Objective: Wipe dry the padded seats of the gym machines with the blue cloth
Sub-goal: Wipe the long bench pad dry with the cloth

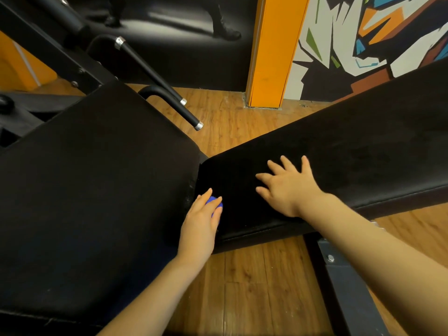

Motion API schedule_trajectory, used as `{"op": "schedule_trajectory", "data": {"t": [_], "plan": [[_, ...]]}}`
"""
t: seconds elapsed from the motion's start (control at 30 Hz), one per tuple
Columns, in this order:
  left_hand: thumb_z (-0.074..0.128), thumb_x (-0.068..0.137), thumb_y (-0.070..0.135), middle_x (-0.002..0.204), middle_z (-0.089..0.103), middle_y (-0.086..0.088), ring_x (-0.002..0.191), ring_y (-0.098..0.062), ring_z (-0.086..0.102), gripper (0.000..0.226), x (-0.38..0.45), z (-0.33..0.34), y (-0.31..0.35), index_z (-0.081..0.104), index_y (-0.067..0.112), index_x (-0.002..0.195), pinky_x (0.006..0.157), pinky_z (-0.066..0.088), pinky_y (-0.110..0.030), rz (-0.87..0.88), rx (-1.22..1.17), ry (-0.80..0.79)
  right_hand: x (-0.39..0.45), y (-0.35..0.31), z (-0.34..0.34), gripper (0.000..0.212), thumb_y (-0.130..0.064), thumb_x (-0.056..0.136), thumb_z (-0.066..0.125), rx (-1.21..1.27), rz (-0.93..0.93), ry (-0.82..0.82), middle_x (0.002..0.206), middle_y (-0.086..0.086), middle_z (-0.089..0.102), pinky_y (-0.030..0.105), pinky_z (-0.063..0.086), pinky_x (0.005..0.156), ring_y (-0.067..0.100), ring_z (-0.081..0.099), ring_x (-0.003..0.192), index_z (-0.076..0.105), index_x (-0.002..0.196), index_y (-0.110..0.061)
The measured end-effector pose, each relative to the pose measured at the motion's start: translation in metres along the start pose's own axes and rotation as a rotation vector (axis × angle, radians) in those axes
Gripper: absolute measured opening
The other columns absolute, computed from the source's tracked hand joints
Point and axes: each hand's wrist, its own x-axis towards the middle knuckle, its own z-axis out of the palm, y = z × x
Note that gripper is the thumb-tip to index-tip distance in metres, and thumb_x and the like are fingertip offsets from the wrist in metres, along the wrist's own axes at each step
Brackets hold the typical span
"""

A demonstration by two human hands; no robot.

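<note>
The blue cloth (pixel 215 207) is sitting bunched under the left hand (pixel 201 223), only a small fold of it peeking out between the thumb and the fingers, and it is lying at the near left corner of the long padded seat (pixel 339 151), right by the gap where that pad is meeting the big padded seat (pixel 92 185) on the left. The left hand is curling over the cloth and gripping it, knuckles up, with the forearm reaching in from the bottom of the view. The right hand (pixel 288 187) is resting flat on the same long pad, just beside the left hand, its fingers spread and straight and holding nothing, the palm pressing down on the black surface. The long pad is running away to the upper right, and the larger pad is filling the left half of the view, tilting toward the camera. Beyond the larger pad, two black handles with silver end caps (pixel 191 118) are sticking out over the wooden floor (pixel 254 275). A dark metal frame bar (pixel 339 282) with a bolt is lying on the floor beneath the right forearm. Farther back an orange pillar (pixel 271 57) is standing on the floor, with a painted mural wall (pixel 363 32) to its right and a dark wall picture (pixel 181 32) to its left.
</note>
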Motion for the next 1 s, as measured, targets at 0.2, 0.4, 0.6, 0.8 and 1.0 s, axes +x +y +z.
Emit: {"op": "schedule_trajectory", "data": {"t": [0.2,0.4,0.6,0.8,1.0], "plan": [[0.045,0.102,0.022,0.152,0.041,-0.002,0.142,-0.02,0.035,0.035,0.058,-0.005,-0.02,0.055,0.017,0.136,0.111,0.027,-0.025,-0.035,-0.007,-0.034,0.003,-0.016,0.017,0.053,-0.047,0.104,0.016,-0.085,0.012,0.08,0.164,0.007,0.008,0.064,-0.006,0.116,0.037,-0.004,0.149,0.018,0.155,-0.031],[0.045,0.103,0.026,0.153,0.038,-0.001,0.14,-0.015,0.035,0.038,0.086,0.009,-0.018,0.051,0.019,0.139,0.105,0.025,-0.02,-0.083,-0.044,-0.153,0.007,-0.017,0.02,0.054,-0.05,0.103,0.013,-0.093,0.009,0.062,0.164,0.006,0.002,0.062,-0.006,0.116,0.036,-0.008,0.149,0.012,0.155,-0.035],[0.046,0.102,0.025,0.148,0.042,0.003,0.134,-0.01,0.042,0.037,0.063,0.014,-0.009,0.051,0.022,0.139,0.099,0.029,-0.016,-0.164,-0.047,-0.094,0.009,-0.019,0.02,0.054,-0.05,0.103,0.015,-0.082,0.039,0.063,0.164,0.005,0.002,0.062,-0.007,0.116,0.036,-0.008,0.149,0.012,0.155,-0.036],[0.046,0.103,0.026,0.143,0.044,0.011,0.126,-0.001,0.044,0.037,0.004,0.006,0.013,0.05,0.027,0.139,0.078,0.027,0.003,-0.143,-0.034,-0.038,0.015,-0.044,0.026,0.055,-0.049,0.103,0.018,-0.093,0.053,0.084,0.164,0.01,0.006,0.065,-0.005,0.115,0.04,-0.005,0.149,0.018,0.155,-0.032],[0.046,0.102,0.026,0.15,0.034,0.012,0.136,-0.003,0.035,0.044,-0.025,0.005,0.014,0.04,0.033,0.145,0.105,0.037,-0.018,-0.099,-0.125,-0.038,0.013,-0.042,0.031,0.056,-0.049,0.103,0.014,-0.094,0.032,0.092,0.164,0.01,0.003,0.063,-0.006,0.116,0.039,-0.007,0.149,0.013,0.156,-0.03]]}}
